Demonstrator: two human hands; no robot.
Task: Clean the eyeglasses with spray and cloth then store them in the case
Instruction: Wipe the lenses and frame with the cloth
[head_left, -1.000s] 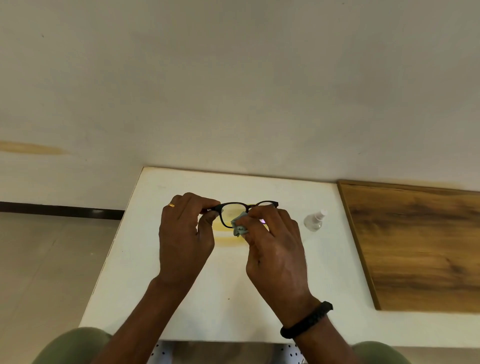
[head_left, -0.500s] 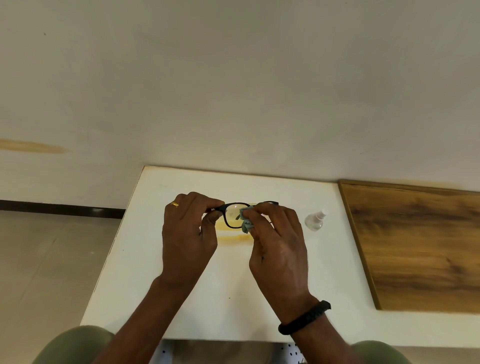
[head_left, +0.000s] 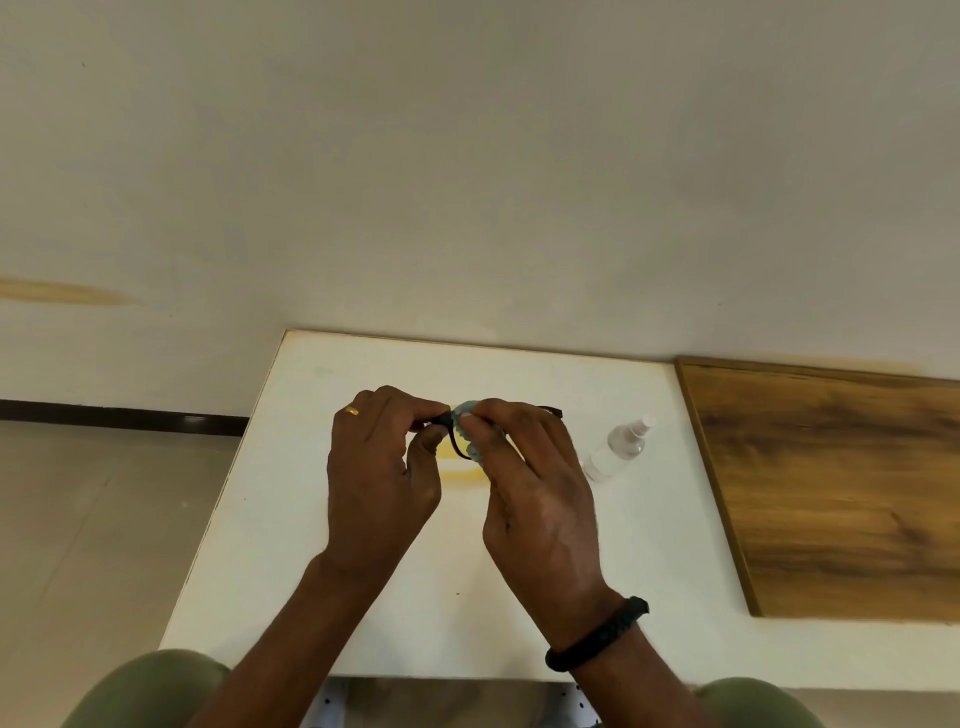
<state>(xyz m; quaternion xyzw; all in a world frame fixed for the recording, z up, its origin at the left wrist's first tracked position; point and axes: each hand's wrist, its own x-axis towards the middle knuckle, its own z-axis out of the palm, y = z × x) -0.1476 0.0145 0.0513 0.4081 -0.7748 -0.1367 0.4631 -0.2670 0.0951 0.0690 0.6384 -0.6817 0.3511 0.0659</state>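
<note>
Black-framed eyeglasses (head_left: 451, 435) are held above the white table (head_left: 270, 499). My left hand (head_left: 379, 478) pinches their left end. My right hand (head_left: 535, 499) presses a pale blue cloth (head_left: 467, 421) around the left lens and covers most of the frame; only the frame's right tip shows beyond my fingers. A small clear spray bottle (head_left: 618, 449) lies on the table to the right of my hands. A yellowish object (head_left: 457, 464) lies under the hands, mostly hidden; I cannot tell if it is the case.
A wooden board (head_left: 841, 493) covers the table's right part. A pale wall (head_left: 467, 182) rises right behind the table. The floor (head_left: 93, 519) lies to the left, and my green-clad knees show at the bottom edge.
My right hand has slid the cloth leftward along the glasses, from the right lens onto the left one. The left hand keeps its hold.
</note>
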